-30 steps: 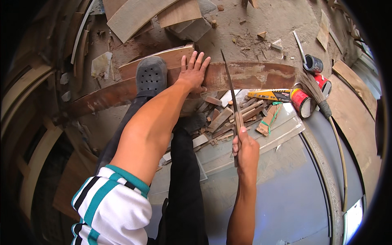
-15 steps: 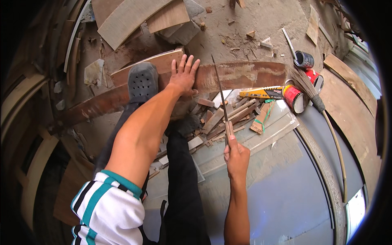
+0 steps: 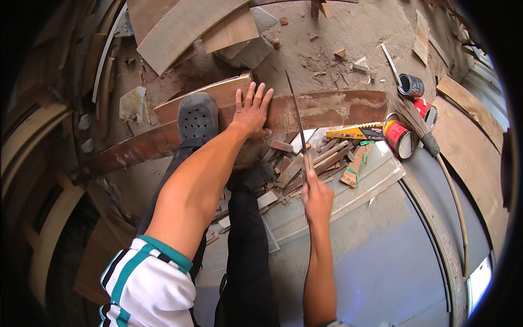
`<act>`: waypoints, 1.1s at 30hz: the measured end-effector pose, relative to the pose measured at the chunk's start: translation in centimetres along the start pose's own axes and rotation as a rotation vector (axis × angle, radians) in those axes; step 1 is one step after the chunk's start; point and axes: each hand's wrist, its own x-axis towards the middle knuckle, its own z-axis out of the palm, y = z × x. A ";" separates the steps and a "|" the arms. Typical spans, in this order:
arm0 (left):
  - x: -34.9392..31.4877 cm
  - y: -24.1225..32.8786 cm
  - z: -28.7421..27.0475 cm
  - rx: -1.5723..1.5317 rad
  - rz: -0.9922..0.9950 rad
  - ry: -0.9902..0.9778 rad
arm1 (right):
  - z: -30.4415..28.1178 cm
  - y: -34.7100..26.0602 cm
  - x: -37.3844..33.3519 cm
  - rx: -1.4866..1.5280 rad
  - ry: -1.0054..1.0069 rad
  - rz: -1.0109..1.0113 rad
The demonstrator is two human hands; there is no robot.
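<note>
A long reddish-brown wooden plank [image 3: 327, 109] lies across the view from left to right. My left hand [image 3: 251, 115] is spread flat on it, with the thumb toward its near edge. My right hand [image 3: 317, 200] is closed round the wooden handle of a handsaw [image 3: 299, 120]. The narrow blade crosses the plank to the right of my left hand, its tip past the far edge. A grey perforated clog [image 3: 198, 121] on my foot presses on the plank, left of the hand.
Wood offcuts [image 3: 321, 161] lie in a heap under the plank. A yellow-and-black box [image 3: 357, 132], paint cans [image 3: 397, 136] and a brush broom [image 3: 411, 117] are at the right. Boards [image 3: 190, 32] lie at the back; a grey sheet [image 3: 370, 261] covers the near right.
My right hand has pushed the saw forward, away from me, across the plank. My left hand and foot stay on the plank. The whole view has shifted slightly.
</note>
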 end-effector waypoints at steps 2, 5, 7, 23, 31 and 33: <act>0.2 0.4 -0.2 0.004 0.006 -0.017 | 2.2 -0.3 5.9 -0.020 -0.001 -0.117; 0.3 1.2 -0.3 0.021 0.003 -0.036 | 3.1 -1.7 9.0 0.080 -0.029 -0.022; 0.3 0.2 -0.1 0.037 -0.011 -0.005 | 3.1 -2.4 8.3 0.095 -0.077 -0.042; 0.2 -0.5 0.0 0.036 -0.003 0.009 | -0.2 -1.4 1.8 -0.124 -0.028 -0.193; -0.1 0.4 0.2 0.020 0.024 0.010 | 1.4 -0.7 4.7 -0.034 -0.029 -0.069; -0.2 0.7 0.3 0.005 0.027 0.000 | 2.6 -1.5 7.1 0.019 -0.025 -0.040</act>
